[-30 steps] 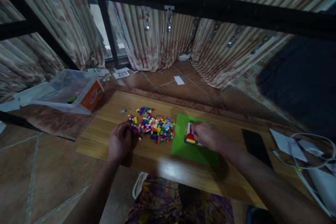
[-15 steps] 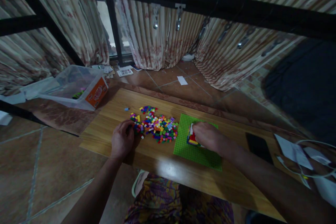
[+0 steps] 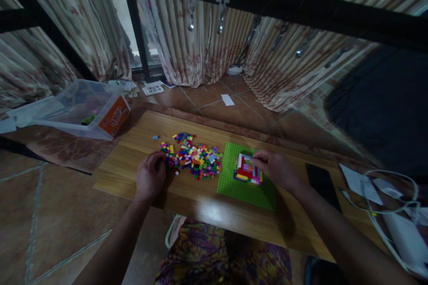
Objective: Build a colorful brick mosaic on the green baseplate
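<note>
Bricks (image 3: 246, 171) on our green baseplate (image 3: 228, 185) sit just left of our right hand (image 3: 274, 167), its fingers nearly together; we can't tell if they hold anything.

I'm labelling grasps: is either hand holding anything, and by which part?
Cannot be told. The right hand is at the far right corner of the brick build, the left hand beside the loose bricks; any pinched piece is indistinct.

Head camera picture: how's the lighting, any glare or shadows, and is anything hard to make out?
Head view: dim overall, with white glare on the wooden table near its front edge; head view: a dark shadow falls right of the green baseplate; head view: the loose bricks look soft, their studs hard to make out.
</note>
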The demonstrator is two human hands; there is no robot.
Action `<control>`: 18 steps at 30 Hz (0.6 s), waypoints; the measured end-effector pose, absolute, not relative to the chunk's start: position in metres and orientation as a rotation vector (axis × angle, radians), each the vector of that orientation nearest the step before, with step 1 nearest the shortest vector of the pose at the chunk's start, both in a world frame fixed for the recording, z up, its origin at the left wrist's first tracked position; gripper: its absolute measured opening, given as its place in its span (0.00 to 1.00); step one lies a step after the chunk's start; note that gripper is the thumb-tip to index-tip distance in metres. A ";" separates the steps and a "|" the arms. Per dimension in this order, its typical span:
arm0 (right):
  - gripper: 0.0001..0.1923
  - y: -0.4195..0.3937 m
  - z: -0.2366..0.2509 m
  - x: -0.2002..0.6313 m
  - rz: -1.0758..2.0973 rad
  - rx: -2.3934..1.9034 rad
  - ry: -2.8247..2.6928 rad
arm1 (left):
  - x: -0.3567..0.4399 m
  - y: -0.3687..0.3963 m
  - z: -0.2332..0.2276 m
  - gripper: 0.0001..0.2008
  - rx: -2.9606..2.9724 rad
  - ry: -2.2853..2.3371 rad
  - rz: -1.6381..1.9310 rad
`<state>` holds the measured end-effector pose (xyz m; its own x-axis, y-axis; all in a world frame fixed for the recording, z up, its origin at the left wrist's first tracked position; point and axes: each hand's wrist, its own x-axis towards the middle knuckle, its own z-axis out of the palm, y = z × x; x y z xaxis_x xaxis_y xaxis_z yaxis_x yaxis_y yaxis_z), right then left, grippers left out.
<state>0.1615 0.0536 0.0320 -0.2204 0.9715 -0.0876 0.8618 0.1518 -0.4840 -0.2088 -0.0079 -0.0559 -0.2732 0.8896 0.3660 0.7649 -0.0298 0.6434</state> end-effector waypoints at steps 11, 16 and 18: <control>0.25 0.050 -0.013 0.160 0.640 -1.849 -1.942 | -0.210 -0.007 -0.055 0.11 1.796 2.121 1.149; 0.20 0.047 -0.021 0.159 0.794 -1.783 -1.862 | -0.209 -0.007 -0.053 0.12 1.807 2.128 1.133; 0.20 0.046 -0.023 0.158 0.770 -1.754 -1.877 | -0.209 -0.007 -0.052 0.12 1.808 2.135 1.125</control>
<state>0.1585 0.0457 -0.0228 -0.0852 0.9953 -0.0454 0.7404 0.0327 -0.6714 -0.2087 -0.0072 -0.0516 -0.2758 0.8928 0.3563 0.7986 0.0065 0.6018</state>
